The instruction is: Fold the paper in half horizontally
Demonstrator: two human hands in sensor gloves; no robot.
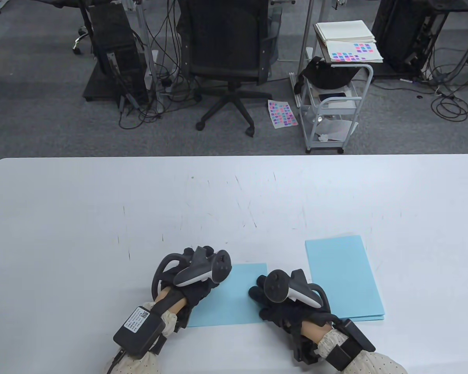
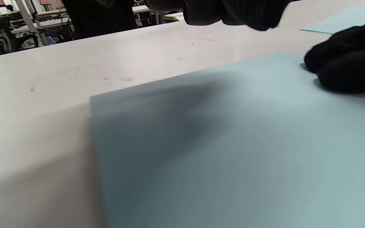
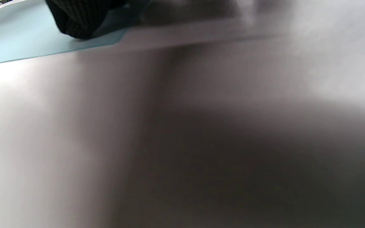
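Observation:
A light blue paper [image 1: 234,298] lies flat on the white table [image 1: 101,218] near the front edge. It looks about half the size of the sheets to its right, so it seems folded. My left hand [image 1: 197,278] rests on its left part. My right hand [image 1: 271,298] rests on its right edge, fingers bent down onto the paper. In the left wrist view the paper [image 2: 233,152] fills the lower right, my left fingers [image 2: 233,12] hang above it and the right hand's fingertips [image 2: 347,63] touch it. In the right wrist view a gloved fingertip [image 3: 74,19] presses the paper's edge [image 3: 17,41].
A stack of full-size light blue sheets [image 1: 343,278] lies just right of my right hand. Beyond the table's far edge stand an office chair [image 1: 228,58], a white cart [image 1: 331,105] and cables on the floor.

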